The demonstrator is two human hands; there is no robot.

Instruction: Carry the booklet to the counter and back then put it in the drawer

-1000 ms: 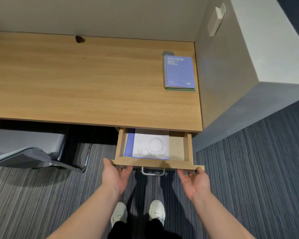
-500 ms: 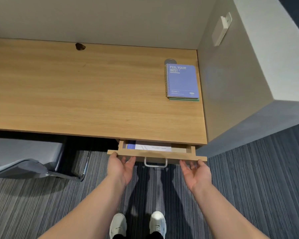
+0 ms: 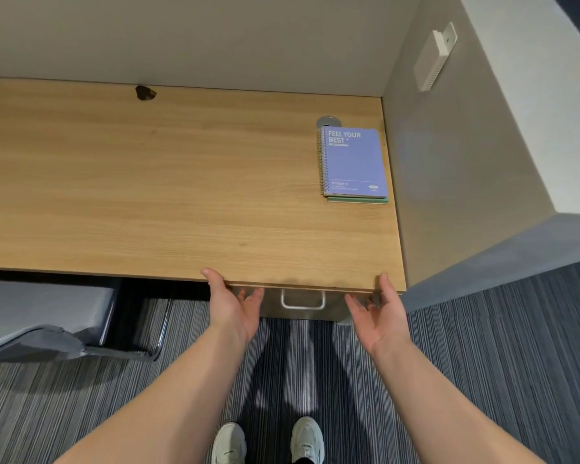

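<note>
The drawer (image 3: pixel 335 304) under the wooden desk (image 3: pixel 181 195) is pushed in, so only its front and metal handle (image 3: pixel 302 300) show. The booklet inside it is hidden. My left hand (image 3: pixel 235 304) presses the drawer front left of the handle, palm up, fingers spread. My right hand (image 3: pixel 377 313) touches the front at the right end, also spread. Neither hand holds anything.
A purple spiral notebook (image 3: pixel 354 162) lies on a green one at the desk's right rear, by a cable grommet (image 3: pixel 329 121). A grey partition wall (image 3: pixel 449 162) bounds the desk on the right. A grey chair (image 3: pixel 47 316) sits under the desk at left. Striped carpet covers the floor.
Both hands have pushed the drawer inward until it is shut. The white and blue booklet seen inside it earlier is now out of sight.
</note>
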